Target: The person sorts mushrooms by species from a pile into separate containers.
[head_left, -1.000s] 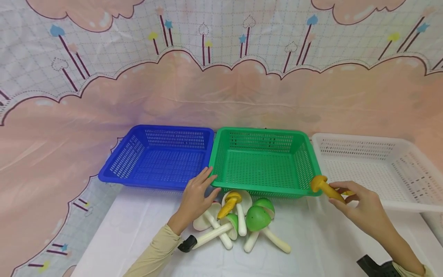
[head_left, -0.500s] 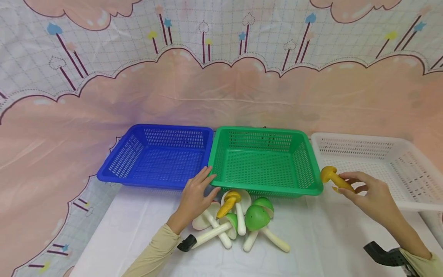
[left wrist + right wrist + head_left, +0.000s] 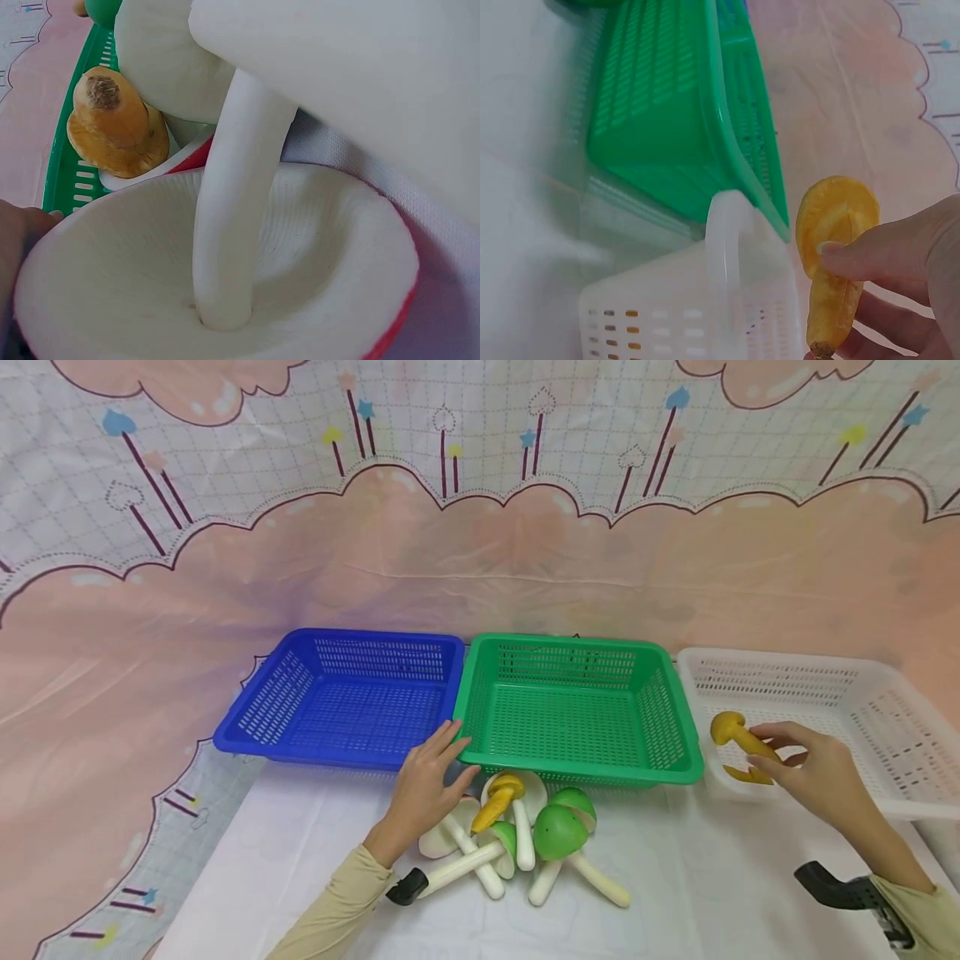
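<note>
My right hand pinches a yellow toy mushroom between thumb and fingers, over the left part of the white basket. Through the holes of that basket's wall, in the right wrist view, more yellow shows low inside. My left hand has its fingers extended, fingertips at the near left corner of the green basket. Beside it lies a pile of toy mushrooms: a yellow one on top, green-capped ones and a red-edged white one, seen from its underside in the left wrist view.
Left of the green basket stands a blue basket; the three baskets form a row at the back. A white cloth covers the table. Behind hangs a pink patterned curtain. Black camera straps are on both wrists.
My right hand has moved right and slightly forward with the yellow mushroom, from the green basket's corner to over the white basket. My left hand and the pile have stayed put.
</note>
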A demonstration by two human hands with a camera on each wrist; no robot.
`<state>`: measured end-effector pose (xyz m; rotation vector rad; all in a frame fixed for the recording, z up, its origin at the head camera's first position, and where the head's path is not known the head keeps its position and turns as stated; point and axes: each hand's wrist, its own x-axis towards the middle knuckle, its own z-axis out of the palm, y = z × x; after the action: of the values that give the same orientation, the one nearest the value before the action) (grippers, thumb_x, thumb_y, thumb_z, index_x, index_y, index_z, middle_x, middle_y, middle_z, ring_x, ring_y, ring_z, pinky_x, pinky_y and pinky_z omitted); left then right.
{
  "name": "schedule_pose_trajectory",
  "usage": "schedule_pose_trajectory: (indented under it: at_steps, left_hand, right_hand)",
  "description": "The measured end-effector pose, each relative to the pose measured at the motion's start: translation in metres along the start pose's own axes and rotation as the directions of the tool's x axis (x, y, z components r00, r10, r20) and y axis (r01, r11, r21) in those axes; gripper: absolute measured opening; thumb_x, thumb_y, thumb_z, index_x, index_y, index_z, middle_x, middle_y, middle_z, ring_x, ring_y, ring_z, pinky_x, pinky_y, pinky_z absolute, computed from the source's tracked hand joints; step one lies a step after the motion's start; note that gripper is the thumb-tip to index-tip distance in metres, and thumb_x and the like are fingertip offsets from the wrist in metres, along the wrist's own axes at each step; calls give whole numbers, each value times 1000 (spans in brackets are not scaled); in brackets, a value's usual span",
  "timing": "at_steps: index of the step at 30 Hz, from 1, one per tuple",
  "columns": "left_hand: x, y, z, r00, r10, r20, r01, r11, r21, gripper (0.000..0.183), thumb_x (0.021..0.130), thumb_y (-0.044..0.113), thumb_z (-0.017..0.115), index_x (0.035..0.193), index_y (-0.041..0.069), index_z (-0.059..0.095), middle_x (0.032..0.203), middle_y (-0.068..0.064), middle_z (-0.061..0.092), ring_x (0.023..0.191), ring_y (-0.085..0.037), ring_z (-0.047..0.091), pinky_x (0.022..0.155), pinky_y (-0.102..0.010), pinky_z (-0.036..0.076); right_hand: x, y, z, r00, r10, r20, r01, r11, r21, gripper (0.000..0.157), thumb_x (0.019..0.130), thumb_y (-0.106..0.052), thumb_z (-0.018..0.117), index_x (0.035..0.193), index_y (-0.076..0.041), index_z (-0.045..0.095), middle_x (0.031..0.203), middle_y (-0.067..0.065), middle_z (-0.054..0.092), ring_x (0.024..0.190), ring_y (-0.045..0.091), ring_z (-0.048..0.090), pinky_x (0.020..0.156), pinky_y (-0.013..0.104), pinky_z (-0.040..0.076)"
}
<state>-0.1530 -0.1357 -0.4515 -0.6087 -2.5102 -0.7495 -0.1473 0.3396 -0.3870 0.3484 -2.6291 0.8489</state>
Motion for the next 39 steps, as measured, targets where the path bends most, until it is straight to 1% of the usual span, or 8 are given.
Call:
schedule_pose_trajectory:
  at_steps: [9, 14, 16, 19, 29, 32, 35, 39]
  left_hand:
    - [0, 2, -1, 1000, -11, 14, 11, 1000, -3, 45, 84, 25, 73, 122, 3, 63, 141, -13, 47, 133, -27, 39, 96, -53, 40]
    - [0, 2, 0, 1000, -10, 15, 10, 1000, -2, 45, 85, 25, 72, 123, 3, 63, 140, -13, 47, 133, -27, 40, 97, -53, 40]
    - [0, 1, 0, 1000, -7, 17, 7, 1000, 0, 45, 85, 26, 72, 123, 3, 63, 140, -13, 47, 133, -27, 40, 97, -54, 40]
    - [0, 1, 1, 1000, -5, 17, 5, 1000, 5, 45, 85, 27, 72, 122, 3, 63, 140, -14, 47, 133, -27, 39, 97, -54, 40]
    - [0, 0, 2, 1000, 0, 9, -1, 1000, 13, 45, 84, 26, 73, 122, 3, 63, 140, -13, 47, 133, -28, 39, 96, -54, 40]
    - [0, 1, 1, 1000, -6, 13, 6, 1000, 7, 45, 84, 25, 73, 122, 4, 64, 140, -12, 48, 133, -27, 39, 97, -54, 40]
    - [0, 1, 0, 1000, -11, 15, 11, 1000, 5, 44, 84, 24, 73, 123, 4, 64, 141, -12, 47, 133, -27, 39, 98, -54, 39]
    - [-1, 0, -1, 1000, -12, 21, 12, 1000, 16, 44, 86, 26, 71, 123, 5, 63, 141, -12, 47, 133, -26, 39, 99, -53, 38]
  right_hand:
    - [7, 19, 0, 997, 58, 50, -57, 998, -33, 31, 75, -4, 78, 103, 3, 66, 89, 22, 67, 74, -17, 43, 55, 8, 44]
    - [14, 30, 4, 993, 80, 84, -74, 995, -68, 31, 75, -4, 78, 101, 5, 66, 90, 24, 67, 73, 9, 58, 53, 18, 45]
    - [16, 34, 7, 991, 82, 102, -74, 994, -76, 30, 74, -3, 78, 100, 6, 67, 88, 24, 67, 72, 23, 61, 53, 22, 44]
    - [19, 41, 12, 984, 96, 147, -86, 994, -75, 28, 75, -3, 76, 100, 8, 66, 89, 24, 67, 74, 32, 62, 56, 27, 43]
    - [26, 53, 20, 937, 190, 294, -179, 982, -66, 26, 82, 0, 65, 103, 14, 62, 94, 29, 65, 83, 45, 62, 65, 48, 54]
    - [26, 53, 19, 926, 209, 315, -195, 978, -76, 27, 83, -2, 65, 104, 15, 61, 94, 30, 64, 84, 46, 62, 65, 49, 55]
    - [25, 50, 19, 928, 210, 307, -190, 977, -93, 27, 84, -4, 66, 104, 13, 61, 94, 29, 64, 84, 45, 61, 64, 47, 54]
    - [22, 44, 17, 952, 168, 257, -149, 985, -92, 26, 83, -6, 68, 103, 11, 64, 93, 28, 65, 83, 44, 62, 63, 51, 52]
